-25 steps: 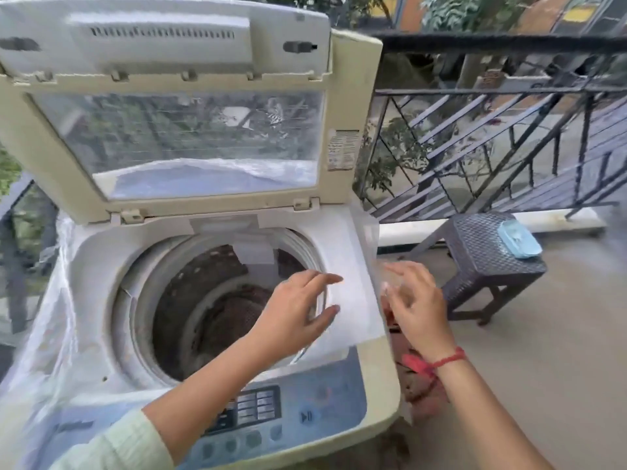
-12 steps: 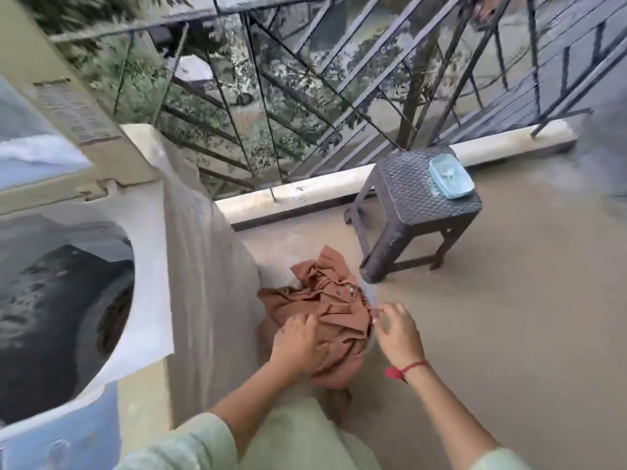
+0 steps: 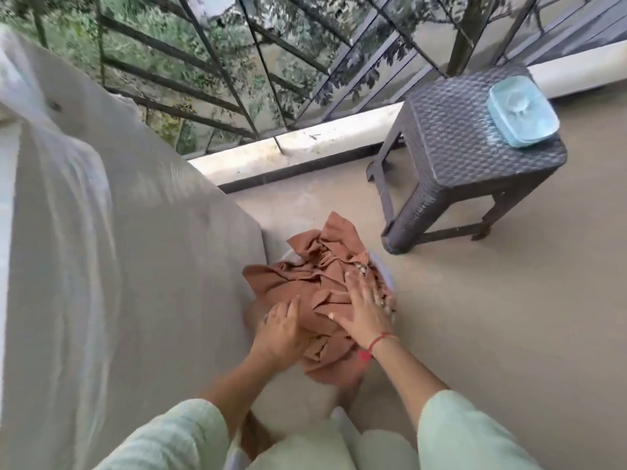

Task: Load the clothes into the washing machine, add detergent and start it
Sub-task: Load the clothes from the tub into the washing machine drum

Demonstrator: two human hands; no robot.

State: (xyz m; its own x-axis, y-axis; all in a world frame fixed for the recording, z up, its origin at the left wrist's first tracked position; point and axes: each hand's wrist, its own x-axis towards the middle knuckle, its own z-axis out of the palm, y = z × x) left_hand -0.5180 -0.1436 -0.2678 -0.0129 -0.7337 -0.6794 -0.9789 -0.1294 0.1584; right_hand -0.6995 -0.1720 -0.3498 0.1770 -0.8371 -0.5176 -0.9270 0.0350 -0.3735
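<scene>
Clothes (image 3: 305, 286), a crumpled rust-brown heap, sit low on the floor (image 3: 492, 317) against the foot of the washer (image 3: 135, 266). Only the washer's side shows, under a cloudy plastic cover; its top and drum are cut off at the left edge. The left hand (image 3: 281, 330) cups the heap's near left edge, fingers curled into the cloth and grasping it, the tips buried in folds. The right hand (image 3: 363, 310) lies flat on the heap's right side, fingers spread and straight, pressing rather than gripping; a red thread (image 3: 376, 344) circles its wrist. Just right of the heap a pale bluish rim (image 3: 385, 276) curves out from beneath the cloth, and what it belongs to is hidden. Small pale specks by the right fingers are too blurred to make out. A dark woven stool (image 3: 475, 157) stands well apart, near the railing (image 3: 237, 62), with a light blue box (image 3: 522, 111) at its far right corner, contents unclear. Pale green sleeves (image 3: 458, 432) run off the bottom edge.
</scene>
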